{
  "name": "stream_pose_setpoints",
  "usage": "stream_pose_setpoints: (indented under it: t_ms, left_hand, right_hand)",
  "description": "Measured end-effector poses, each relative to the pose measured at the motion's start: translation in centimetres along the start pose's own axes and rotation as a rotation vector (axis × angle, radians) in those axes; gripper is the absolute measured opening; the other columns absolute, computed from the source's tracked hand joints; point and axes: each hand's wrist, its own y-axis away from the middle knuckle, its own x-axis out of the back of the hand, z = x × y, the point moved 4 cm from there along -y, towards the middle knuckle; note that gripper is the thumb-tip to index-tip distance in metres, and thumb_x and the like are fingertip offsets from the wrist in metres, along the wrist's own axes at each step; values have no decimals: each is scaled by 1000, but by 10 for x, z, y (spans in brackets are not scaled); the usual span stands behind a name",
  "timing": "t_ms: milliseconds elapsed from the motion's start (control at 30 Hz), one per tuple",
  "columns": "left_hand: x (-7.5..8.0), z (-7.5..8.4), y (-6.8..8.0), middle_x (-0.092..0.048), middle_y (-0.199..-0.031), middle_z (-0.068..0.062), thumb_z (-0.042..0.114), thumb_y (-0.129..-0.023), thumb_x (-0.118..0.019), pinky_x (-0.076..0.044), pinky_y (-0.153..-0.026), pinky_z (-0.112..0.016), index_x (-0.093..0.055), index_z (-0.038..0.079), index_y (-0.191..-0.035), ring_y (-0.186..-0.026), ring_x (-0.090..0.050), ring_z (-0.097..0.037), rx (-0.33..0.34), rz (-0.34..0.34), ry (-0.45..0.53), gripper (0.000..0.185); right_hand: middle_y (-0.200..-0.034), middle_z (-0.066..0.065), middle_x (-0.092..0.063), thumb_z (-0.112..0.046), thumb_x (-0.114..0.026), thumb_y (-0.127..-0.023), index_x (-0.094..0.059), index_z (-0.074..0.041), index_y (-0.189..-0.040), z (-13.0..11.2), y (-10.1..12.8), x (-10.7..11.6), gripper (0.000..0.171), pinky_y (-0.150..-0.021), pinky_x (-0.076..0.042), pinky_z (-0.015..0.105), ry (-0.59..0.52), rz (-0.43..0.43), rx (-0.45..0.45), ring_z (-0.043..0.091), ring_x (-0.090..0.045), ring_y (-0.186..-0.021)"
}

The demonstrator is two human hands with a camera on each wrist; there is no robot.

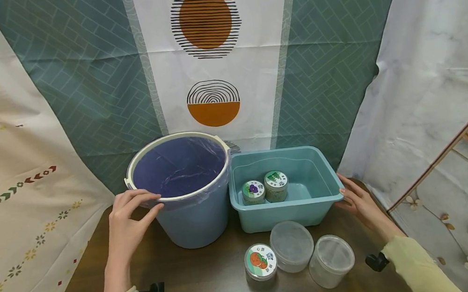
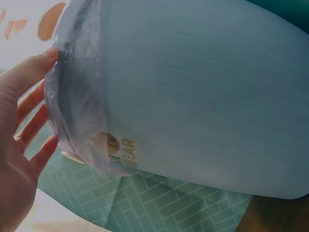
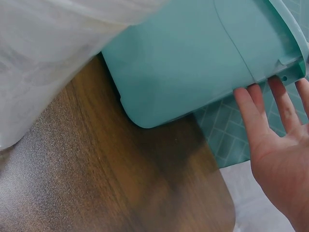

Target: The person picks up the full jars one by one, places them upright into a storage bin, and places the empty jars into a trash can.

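Note:
A blue bucket [image 1: 190,216] lined with a thin plastic bag stands on the dark wooden table [image 1: 196,286]. My left hand [image 1: 146,203] rests against its left rim, fingers fairly straight along the bag-covered edge and thumb on the wall. In the left wrist view the left hand [image 2: 24,145] touches the bucket [image 2: 203,96] at that rim. A teal tub [image 1: 319,194] beside the bucket holds two labelled jars [image 1: 265,187]. My right hand [image 1: 350,196] lies flat against the tub's right end. The right hand [image 3: 275,130] has straight fingers under the tub [image 3: 193,58] lip.
In front of the tub stand three jars: one with an orange-fruit label [image 1: 260,262] and two with plain clear lids [image 1: 292,246] [image 1: 331,261]. Patterned cloth hangs behind and on both sides [image 1: 430,75]. The table's right edge [image 3: 217,169] lies just past the tub.

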Motion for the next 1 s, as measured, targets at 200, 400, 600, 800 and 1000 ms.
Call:
stream_pose_setpoints:
  t_ms: [200, 400, 600, 800, 1000]
  left_hand:
    - [-3, -5, 2, -66, -95, -5, -2, -68, -87, -30, -93, -16, -77, 11, -91, -103, -45, 0, 31, 23, 28, 27]
    - [-6, -9, 5, -65, -96, -6, -3, -67, -87, -29, -95, -19, -77, 11, -90, -105, -44, 0, 30, 43, 49, 28]
    - [-8, -9, 4, -65, -97, -7, -2, -69, -86, -29, -95, -20, -77, 10, -90, -107, -43, 0, 58, 37, 51, 26]
    - [-10, -10, 5, -65, -98, -6, 0, -71, -86, -28, -95, -20, -76, 10, -91, -107, -41, 1, 91, 23, 39, 24]
    - [-9, -10, 6, -64, -97, -7, -3, -69, -86, -28, -94, -20, -76, 10, -90, -105, -41, 1, 58, 47, 37, 27]
  right_hand:
    - [-135, -20, -48, -16, -41, -107, -19, -26, -159, 1, 1, -1, 58, -89, -56, 23, -5, -3, 3, -3, -61, -116]
    - [-135, -18, -49, -16, -42, -107, -16, -23, -160, 0, 0, -2, 59, -89, -56, 24, -14, 0, 0, -2, -62, -116]
    - [-135, -19, -49, -17, -41, -107, -11, -17, -160, -2, 1, -1, 61, -89, -56, 23, -11, 8, -5, -1, -63, -115]
    - [-135, -19, -49, -16, -41, -107, -15, -21, -160, -2, 2, -1, 59, -89, -56, 23, -10, 6, 3, 0, -63, -115]
    - [-134, -18, -48, -18, -43, -107, -13, -17, -160, -4, 0, -2, 61, -89, -56, 24, 10, 7, -16, 0, -63, -113]
